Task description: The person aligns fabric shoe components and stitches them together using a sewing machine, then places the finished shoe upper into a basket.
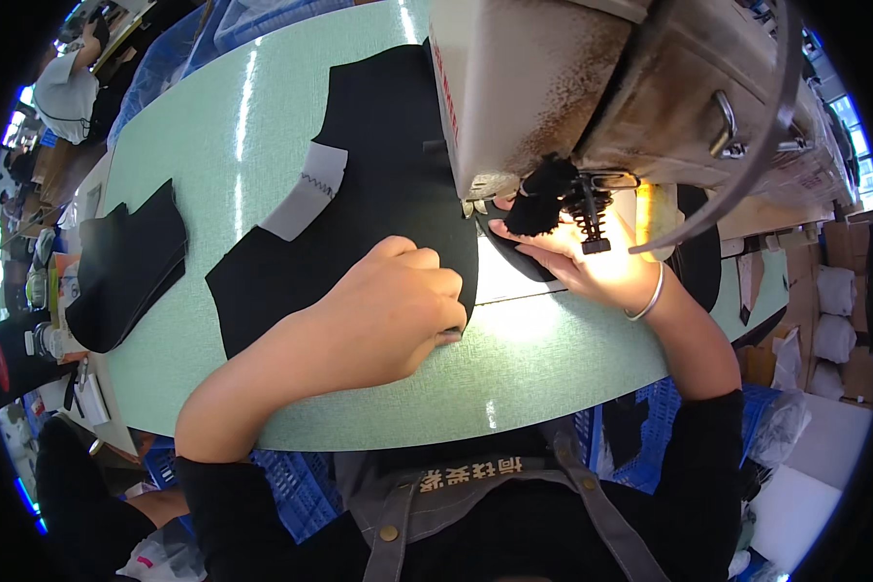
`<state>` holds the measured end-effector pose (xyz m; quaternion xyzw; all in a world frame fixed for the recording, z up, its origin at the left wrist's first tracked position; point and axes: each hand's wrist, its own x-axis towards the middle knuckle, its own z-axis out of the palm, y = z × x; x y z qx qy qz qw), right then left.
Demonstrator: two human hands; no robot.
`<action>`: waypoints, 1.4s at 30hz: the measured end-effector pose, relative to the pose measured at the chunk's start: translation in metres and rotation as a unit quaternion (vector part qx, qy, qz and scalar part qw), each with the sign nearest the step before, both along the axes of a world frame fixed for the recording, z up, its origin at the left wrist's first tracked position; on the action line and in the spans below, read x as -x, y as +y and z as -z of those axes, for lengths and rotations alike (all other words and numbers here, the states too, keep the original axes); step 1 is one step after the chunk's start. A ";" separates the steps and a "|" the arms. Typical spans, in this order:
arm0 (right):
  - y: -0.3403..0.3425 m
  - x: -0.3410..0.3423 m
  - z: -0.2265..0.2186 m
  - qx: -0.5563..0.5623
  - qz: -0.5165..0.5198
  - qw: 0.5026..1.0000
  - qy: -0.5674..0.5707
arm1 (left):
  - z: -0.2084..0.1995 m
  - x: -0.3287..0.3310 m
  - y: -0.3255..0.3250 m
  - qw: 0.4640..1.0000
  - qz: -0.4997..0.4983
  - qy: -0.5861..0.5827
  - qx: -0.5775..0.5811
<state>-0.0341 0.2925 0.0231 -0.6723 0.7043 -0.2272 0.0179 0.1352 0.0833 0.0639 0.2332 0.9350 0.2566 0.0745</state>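
A large piece of black fabric lies on the pale green table, its right part running under the head of a sewing machine. A light grey strip with a dark zigzag line of stitches crosses its left edge. My left hand is closed on the fabric's near right edge, fingers curled under. Beside the needle area, my right hand grips a smaller curved black fabric piece between its thumb and fingers. The machine's tension spring and a black fuzzy part hide some of these fingers.
Further black cut pieces lie on the table's left side. A bright lamp lights the area by the needle. Blue plastic crates stand below the table's front edge. A bent metal rod arches over my right hand. Another person sits at the far left.
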 end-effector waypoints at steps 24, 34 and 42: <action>-0.004 0.002 0.006 0.090 -0.003 0.993 0.081 | 0.020 0.017 0.001 0.964 -0.086 0.245 0.062; 0.006 0.008 0.009 0.004 0.011 0.996 0.090 | 0.025 0.020 0.004 0.934 -0.096 0.326 0.109; 0.000 0.012 0.025 0.076 -0.028 0.992 0.093 | 0.043 0.021 0.010 0.925 -0.131 0.350 0.072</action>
